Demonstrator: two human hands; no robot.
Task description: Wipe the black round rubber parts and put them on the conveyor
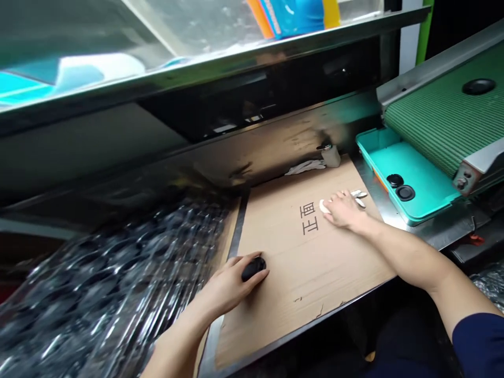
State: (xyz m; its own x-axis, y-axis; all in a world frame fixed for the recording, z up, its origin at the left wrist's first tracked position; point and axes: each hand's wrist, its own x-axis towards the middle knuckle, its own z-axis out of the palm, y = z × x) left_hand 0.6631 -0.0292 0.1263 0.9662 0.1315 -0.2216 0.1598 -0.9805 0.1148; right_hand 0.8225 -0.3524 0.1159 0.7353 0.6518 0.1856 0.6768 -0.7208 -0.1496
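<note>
My left hand [236, 281] is closed around a small round black part [254, 268], held over the left side of a cardboard sheet [283, 286]. Farther back on the same sheet, my right hand [342, 210] has its fingers curled on a white object [324, 206]. One rounded end shows beyond the fingertips, and thin white and grey pieces [359, 196] show past the knuckles. My palm hides the rest, so its kind is unclear. Dark written characters [309, 218] mark the cardboard left of that hand.
Stacked clear plastic trays of black parts [118, 273] fill the left. A teal bin [429, 207] with two black round parts stands right, under the end of a green conveyor [444, 113] carrying another black part [478, 86]. A small bottle [331, 156] and whitish cloth [306, 167] lie behind.
</note>
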